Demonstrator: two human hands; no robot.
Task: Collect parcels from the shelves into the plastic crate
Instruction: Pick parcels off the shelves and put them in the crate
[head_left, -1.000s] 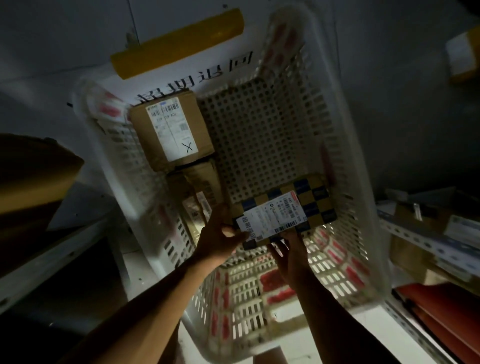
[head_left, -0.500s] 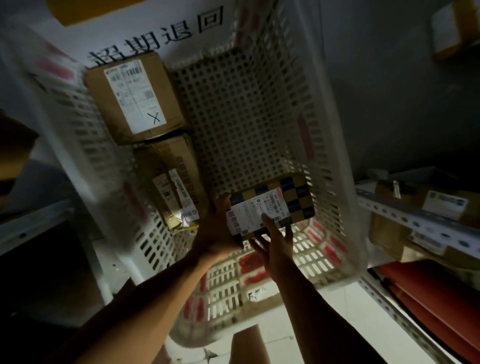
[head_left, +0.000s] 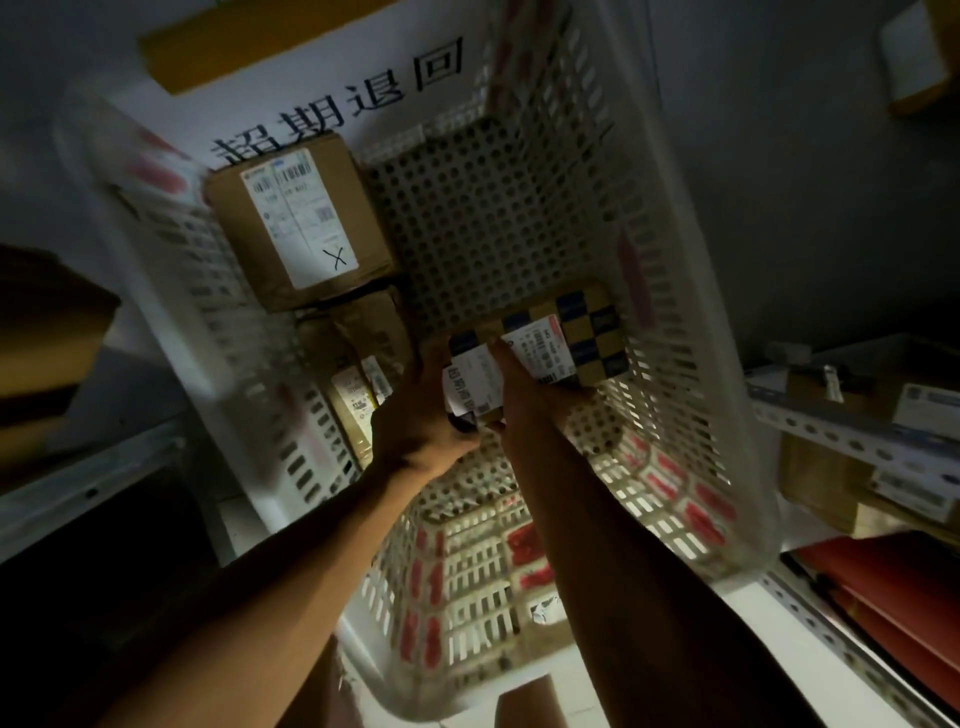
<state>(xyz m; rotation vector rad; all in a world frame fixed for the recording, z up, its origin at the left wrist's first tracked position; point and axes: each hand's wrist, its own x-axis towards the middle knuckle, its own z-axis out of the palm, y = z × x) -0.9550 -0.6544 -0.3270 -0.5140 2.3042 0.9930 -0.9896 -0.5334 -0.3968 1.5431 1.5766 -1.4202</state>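
Observation:
A white perforated plastic crate (head_left: 691, 395) fills the middle of the view. Inside it both hands hold a yellow and dark checkered parcel (head_left: 587, 332) with a white label, low over the crate's floor near the right wall. My left hand (head_left: 421, 415) grips its near left end. My right hand (head_left: 524, 384) holds its near edge with fingers over the label. A brown cardboard box (head_left: 306, 223) with a label marked X lies at the crate's far left. A second brown parcel (head_left: 358, 364) lies just in front of that box.
A white sign with black characters (head_left: 337, 109) is behind the crate, below a yellow bar (head_left: 249, 41). Metal shelving with more parcels (head_left: 883, 431) stands at the right, with a red item (head_left: 893, 587) below. A dark shelf (head_left: 78, 488) runs along the left.
Both hands have carried the checkered parcel deeper into the crate, toward the right wall. The view has closed in on the crate.

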